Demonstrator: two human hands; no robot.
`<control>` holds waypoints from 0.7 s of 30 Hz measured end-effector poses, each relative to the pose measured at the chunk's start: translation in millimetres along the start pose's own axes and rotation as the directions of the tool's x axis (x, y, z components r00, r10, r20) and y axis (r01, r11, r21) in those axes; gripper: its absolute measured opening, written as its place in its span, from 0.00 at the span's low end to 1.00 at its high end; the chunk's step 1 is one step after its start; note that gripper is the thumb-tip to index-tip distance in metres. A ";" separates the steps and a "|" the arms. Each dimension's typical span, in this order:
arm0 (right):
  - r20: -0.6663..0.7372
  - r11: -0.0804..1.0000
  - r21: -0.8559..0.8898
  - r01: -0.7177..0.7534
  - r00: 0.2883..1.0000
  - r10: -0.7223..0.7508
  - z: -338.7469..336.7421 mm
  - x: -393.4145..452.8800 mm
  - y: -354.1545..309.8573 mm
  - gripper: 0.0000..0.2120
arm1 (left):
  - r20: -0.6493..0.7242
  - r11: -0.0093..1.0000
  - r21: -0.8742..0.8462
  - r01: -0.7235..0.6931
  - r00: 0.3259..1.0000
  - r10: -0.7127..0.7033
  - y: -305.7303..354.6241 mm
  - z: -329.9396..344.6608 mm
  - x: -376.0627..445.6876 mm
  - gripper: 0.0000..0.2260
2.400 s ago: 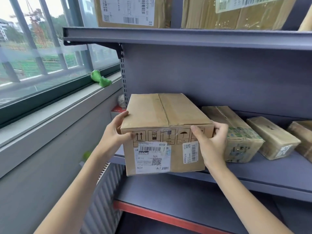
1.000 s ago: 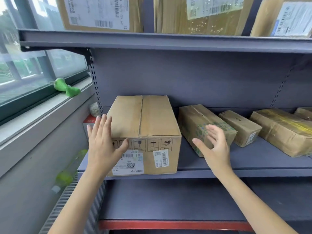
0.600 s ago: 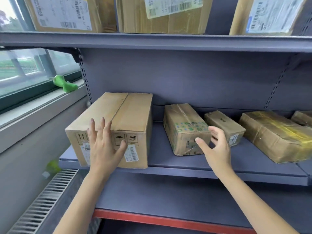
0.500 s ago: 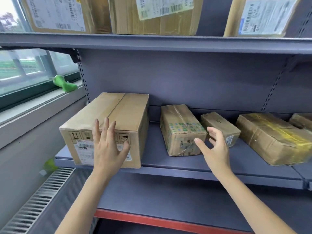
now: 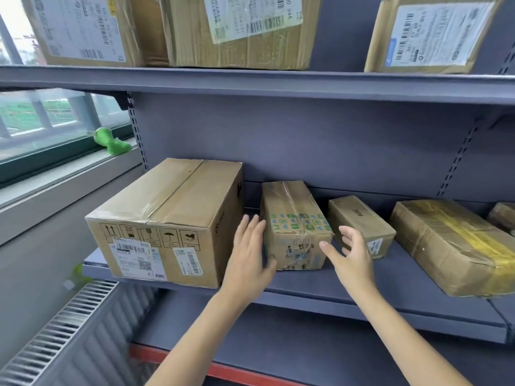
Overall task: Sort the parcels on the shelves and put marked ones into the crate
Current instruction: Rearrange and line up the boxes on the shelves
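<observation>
Both hands (image 5: pixel 301 254) spread, empty, flanking taped parcel (image 5: pixel 295 227) on middle shelf (image 5: pixel 320 299)

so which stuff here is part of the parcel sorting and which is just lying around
Part of the job:
- big carton
- green-printed parcel
- small box
- yellow-taped parcel
- labelled parcels on the upper shelf

Lying about:
- green toy on the windowsill
- radiator

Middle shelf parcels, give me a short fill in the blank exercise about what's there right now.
1. The left hand and right hand flank the parcel with ____ printed icons.
2. The big carton stands at the shelf's ____ end.
3. Neither hand holds ____.

Answers: green; left; anything
</observation>
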State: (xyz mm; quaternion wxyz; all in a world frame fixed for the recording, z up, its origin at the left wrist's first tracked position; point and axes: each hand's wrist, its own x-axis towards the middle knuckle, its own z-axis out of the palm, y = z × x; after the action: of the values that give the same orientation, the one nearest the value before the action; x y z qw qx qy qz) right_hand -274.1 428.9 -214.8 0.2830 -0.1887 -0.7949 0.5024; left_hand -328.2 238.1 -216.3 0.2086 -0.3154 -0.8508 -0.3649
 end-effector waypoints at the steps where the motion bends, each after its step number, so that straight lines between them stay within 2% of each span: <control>1: 0.004 1.000 -0.011 -0.010 1.000 0.010 2.7 4.5 1.4 0.26 | 0.030 1.000 -0.011 0.014 0.999 -0.014 -3.0 5.2 4.4 0.28; 4: 0.033 0.997 -0.030 -0.067 0.997 0.068 7.7 18.6 3.6 0.30 | 0.147 0.988 -0.049 0.149 0.979 -0.141 -12.0 19.3 20.3 0.31; 7: 0.109 0.987 -0.042 -0.152 0.982 0.156 10.1 29.3 8.2 0.36 | 0.319 0.939 -0.062 0.339 0.898 -0.303 -21.2 33.8 31.5 0.32; 11: 0.199 0.970 -0.003 -0.244 0.950 0.240 16.1 36.9 15.6 0.40 | 0.444 0.911 -0.080 0.405 0.833 -0.331 -36.4 53.4 34.5 0.30; 13: 0.235 0.968 0.035 -0.250 0.943 0.235 18.6 38.8 19.4 0.38 | 0.466 0.893 -0.117 0.435 0.818 -0.337 -37.7 59.0 34.0 0.29; 17: 0.280 0.971 0.033 -0.235 0.935 0.217 23.5 36.9 24.3 0.18 | 0.449 0.882 -0.233 0.410 0.850 -0.276 -34.6 59.9 32.6 0.27; 21: 0.236 0.987 0.084 -0.139 0.965 0.116 23.9 34.0 21.8 0.17 | 0.372 0.838 -0.376 0.396 0.893 -0.255 -29.4 51.3 30.5 0.25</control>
State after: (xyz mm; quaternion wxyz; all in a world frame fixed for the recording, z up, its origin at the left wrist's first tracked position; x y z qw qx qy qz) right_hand -315.2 441.5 -233.7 0.1651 -0.1658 -0.7824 0.5772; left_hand -376.6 272.7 -246.0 -0.0690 -0.2560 -0.8085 -0.5254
